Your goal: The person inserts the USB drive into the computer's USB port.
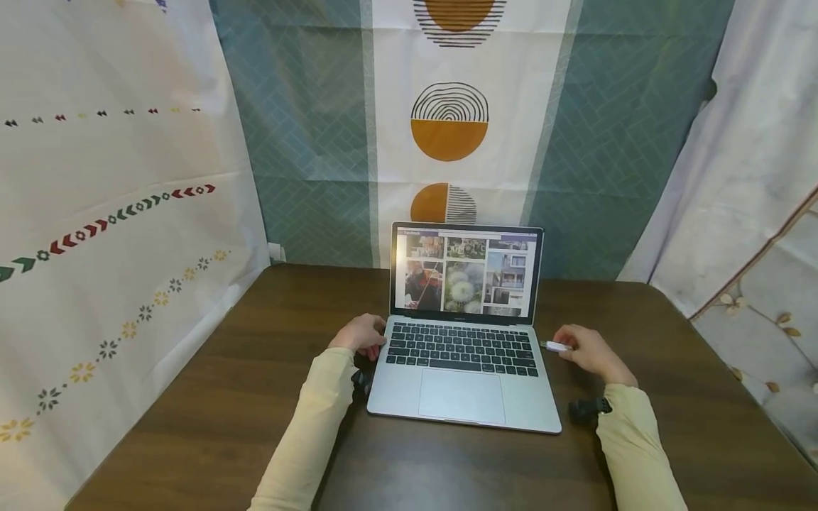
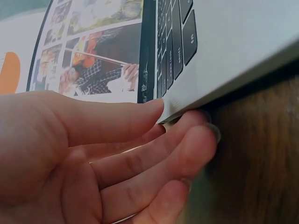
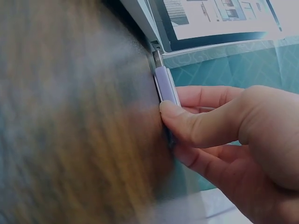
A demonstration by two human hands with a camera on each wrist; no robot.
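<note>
An open silver laptop (image 1: 461,395) stands on the table, its lit screen (image 1: 464,273) full of photos. At its left edge, my left hand (image 1: 363,333) grips the body near the hinge. The left wrist view has the thumb (image 2: 135,116) on top of the edge and fingers beneath it. On the other side, my right hand (image 1: 591,349) pinches a white USB stick (image 1: 557,346) between thumb and fingers. Its metal plug (image 3: 157,58) points at the laptop's right side and is partly bare; I cannot tell whether its tip is in the port.
The dark brown wooden table (image 1: 396,468) extends around the laptop. Behind it hangs a green and white patterned cloth (image 1: 307,156), with white printed cloths on the left (image 1: 115,284) and right (image 1: 767,142). Dark devices (image 1: 584,409) are strapped to both wrists.
</note>
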